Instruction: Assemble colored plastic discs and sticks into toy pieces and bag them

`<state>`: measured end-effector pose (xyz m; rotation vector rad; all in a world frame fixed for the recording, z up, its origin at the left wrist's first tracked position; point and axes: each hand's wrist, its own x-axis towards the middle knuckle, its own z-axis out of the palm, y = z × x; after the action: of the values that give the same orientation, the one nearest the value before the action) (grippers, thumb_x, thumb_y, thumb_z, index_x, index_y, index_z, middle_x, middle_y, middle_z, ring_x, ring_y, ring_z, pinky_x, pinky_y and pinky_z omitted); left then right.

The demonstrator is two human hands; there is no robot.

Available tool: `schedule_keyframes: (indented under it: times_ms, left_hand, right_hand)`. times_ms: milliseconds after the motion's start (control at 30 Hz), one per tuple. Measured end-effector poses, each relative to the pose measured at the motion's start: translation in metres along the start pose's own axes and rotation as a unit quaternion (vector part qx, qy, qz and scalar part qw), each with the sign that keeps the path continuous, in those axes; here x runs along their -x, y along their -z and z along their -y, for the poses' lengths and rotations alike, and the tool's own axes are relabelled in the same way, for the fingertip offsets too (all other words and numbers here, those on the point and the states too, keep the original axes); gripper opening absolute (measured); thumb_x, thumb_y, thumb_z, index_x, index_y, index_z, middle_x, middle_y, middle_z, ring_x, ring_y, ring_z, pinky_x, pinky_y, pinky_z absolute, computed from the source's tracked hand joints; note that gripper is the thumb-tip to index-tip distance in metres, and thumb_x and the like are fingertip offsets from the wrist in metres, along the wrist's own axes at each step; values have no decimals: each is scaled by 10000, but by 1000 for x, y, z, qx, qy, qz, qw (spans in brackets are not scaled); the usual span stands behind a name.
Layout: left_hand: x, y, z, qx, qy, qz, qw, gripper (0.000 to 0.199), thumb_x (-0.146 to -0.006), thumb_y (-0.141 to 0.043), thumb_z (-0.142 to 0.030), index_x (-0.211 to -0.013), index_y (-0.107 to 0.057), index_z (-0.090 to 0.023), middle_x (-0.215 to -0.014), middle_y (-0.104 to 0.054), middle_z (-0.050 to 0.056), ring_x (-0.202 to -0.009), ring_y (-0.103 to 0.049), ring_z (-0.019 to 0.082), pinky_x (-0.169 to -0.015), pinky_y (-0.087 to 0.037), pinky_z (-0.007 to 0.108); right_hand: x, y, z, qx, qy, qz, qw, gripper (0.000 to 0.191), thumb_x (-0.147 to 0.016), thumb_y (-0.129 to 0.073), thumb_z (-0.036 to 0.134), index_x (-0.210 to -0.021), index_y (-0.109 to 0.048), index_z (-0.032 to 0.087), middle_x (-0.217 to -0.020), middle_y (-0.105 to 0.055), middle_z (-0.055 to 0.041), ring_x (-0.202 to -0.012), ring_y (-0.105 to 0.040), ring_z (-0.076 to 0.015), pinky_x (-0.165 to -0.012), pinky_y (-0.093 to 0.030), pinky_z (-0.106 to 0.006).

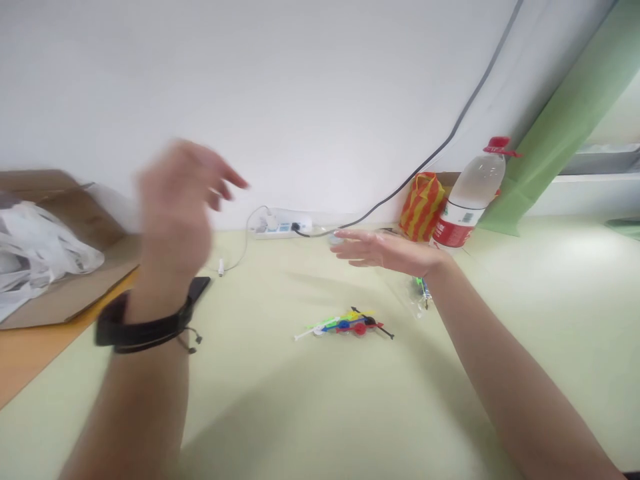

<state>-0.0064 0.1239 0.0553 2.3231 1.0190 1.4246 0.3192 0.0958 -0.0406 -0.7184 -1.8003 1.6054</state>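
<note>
My left hand point(185, 193) is raised in front of the wall, blurred by motion. Its fingertips point right, slightly bent and apart, and I see nothing in them. A black band point(143, 327) and a thin cord circle that wrist. Over the table, my right hand point(383, 252) is held flat, palm down, with fingers stretched out and nothing held. Below and between both hands lies a small cluster of coloured plastic arrow spinners point(345, 325), in white, green, yellow, blue, red and black. Partly behind my right wrist is a clear plastic bag point(413, 300) with more small coloured pieces.
A power strip point(283, 225) with cables lies against the wall. At the right stand a water bottle point(467, 193) with a red cap and a red-yellow striped bag point(423, 207). On the left are an open cardboard box point(65, 287) with white plastic bags point(45, 247) and a dark phone-like object point(200, 288).
</note>
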Motion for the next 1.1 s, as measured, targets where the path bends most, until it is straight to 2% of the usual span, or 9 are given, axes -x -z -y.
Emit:
schedule_keyframes:
  times_ms: [67,133,267,533,767,867,933,1033,1100]
  left_hand:
    - [4,-22,3,-71,-42,71,994,243,-1001,-593,-428,-1108,-717,-249,-1125,-743,37,-1007,-672,224,-875,-533,373]
    - [9,-46,10,-113,-83,143,980,315,-992,-592,-466,-1191,-720,-258,-1206,-741,46,-1102,-660,244,-945,-522,375]
    - [20,-78,24,-93,-116,194,970,346,-1046,-505,-415,-1295,-696,-270,-1272,-727,47,-1233,-609,246,-1051,-472,385]
    - [25,-88,17,-41,-114,235,965,284,-1037,-498,-322,-1093,-770,-263,-1037,-787,18,-923,-696,199,-832,-493,319]
    - [30,-95,8,-19,-116,253,960,345,-1063,-428,-335,-1047,-758,-236,-969,-781,25,-843,-694,190,-716,-484,308]
    - [31,-97,8,-36,-133,238,961,315,-1067,-437,-340,-1150,-723,-237,-1076,-765,47,-960,-691,213,-835,-514,351]
    - [33,-97,8,-55,-169,217,960,321,-1035,-519,-376,-1286,-660,-233,-1216,-726,84,-1161,-642,265,-1000,-495,423]
    - [36,-101,9,-95,-233,201,947,642,-914,-710,-432,-1481,-496,-219,-1446,-594,126,-1461,-405,360,-1188,-365,536]
    - [40,-106,9,-124,-263,196,936,876,-835,-795,-439,-1567,-375,-203,-1559,-483,139,-1541,-254,397,-1236,-297,571]
  right_hand:
    - [-2,-2,0,3,1,9,1000,609,-1037,-413,656,-1571,-428,362,-1635,-437,-42,-1520,-383,-281,-1255,-275,-541]
    - [-4,-4,0,6,-5,9,1000,621,-1029,-401,679,-1562,-447,364,-1647,-418,-34,-1519,-380,-295,-1251,-273,-546]
    - [-5,-8,3,9,-14,15,1000,649,-1004,-395,729,-1543,-478,375,-1662,-391,-10,-1520,-376,-304,-1252,-268,-539]
    - [-8,-14,5,28,-4,28,999,609,-1000,-518,661,-1499,-551,313,-1605,-481,-64,-1494,-422,-281,-1254,-294,-510]
    - [-11,-23,4,43,-25,23,999,572,-971,-586,646,-1400,-647,273,-1549,-542,-93,-1466,-457,-282,-1250,-302,-520]
    - [-11,-23,4,20,-29,24,999,597,-975,-572,654,-1465,-576,312,-1608,-470,-73,-1498,-410,-285,-1240,-310,-529]
    - [-11,-22,5,-19,-21,13,1000,641,-980,-510,700,-1505,-522,332,-1629,-443,-62,-1508,-392,-296,-1231,-314,-544]
    - [-12,-20,6,-100,-11,-10,995,691,-984,-378,768,-1482,-544,318,-1589,-498,-72,-1483,-429,-314,-1209,-335,-566]
    - [-13,-20,5,-151,-15,-20,988,726,-984,-318,787,-1406,-616,277,-1524,-568,-94,-1439,-483,-325,-1192,-359,-569]
